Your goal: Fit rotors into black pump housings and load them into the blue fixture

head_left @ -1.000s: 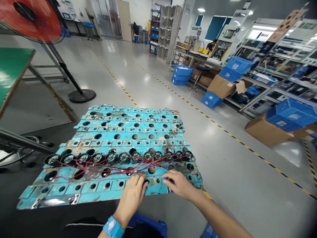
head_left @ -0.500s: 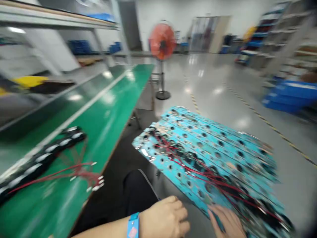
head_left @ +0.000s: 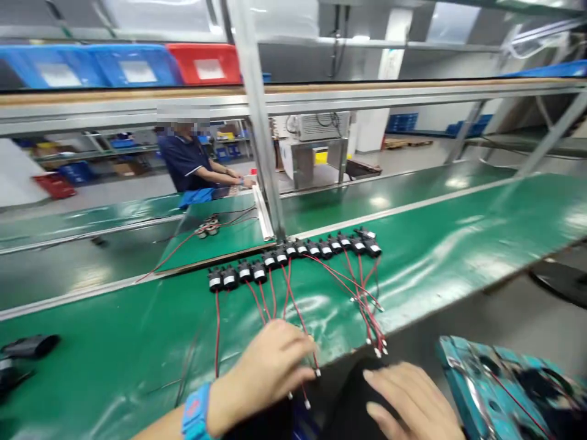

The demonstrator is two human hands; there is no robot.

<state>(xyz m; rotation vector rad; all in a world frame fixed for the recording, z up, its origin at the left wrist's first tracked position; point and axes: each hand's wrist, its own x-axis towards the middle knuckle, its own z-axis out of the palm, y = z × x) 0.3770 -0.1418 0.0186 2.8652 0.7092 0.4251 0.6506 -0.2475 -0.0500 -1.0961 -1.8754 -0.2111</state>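
My left hand (head_left: 273,360), with a blue wristband (head_left: 197,412), hovers at the near edge of the green bench. Its fingers are bent and apart from the thumb, over thin red wires (head_left: 217,336); nothing shows gripped. The wires lead to a row of small black cylindrical parts (head_left: 245,270) with white labels, which look like small pumps. White connectors (head_left: 378,351) tip the bunched wires to the right. My right hand (head_left: 408,397) is open, fingers stretched out, off the bench edge and left of a teal perforated plate (head_left: 472,379).
The green bench (head_left: 114,342) runs across the view, with more black parts (head_left: 32,346) at its left. A metal post (head_left: 259,122) and a shelf carrying blue bins (head_left: 137,64) and a red bin (head_left: 202,64) stand behind. A person in a dark shirt (head_left: 183,162) works beyond.
The view has swung left from the teal plate to the bench. My left hand is now by the wires, and my right hand has come away from the plate's edge.
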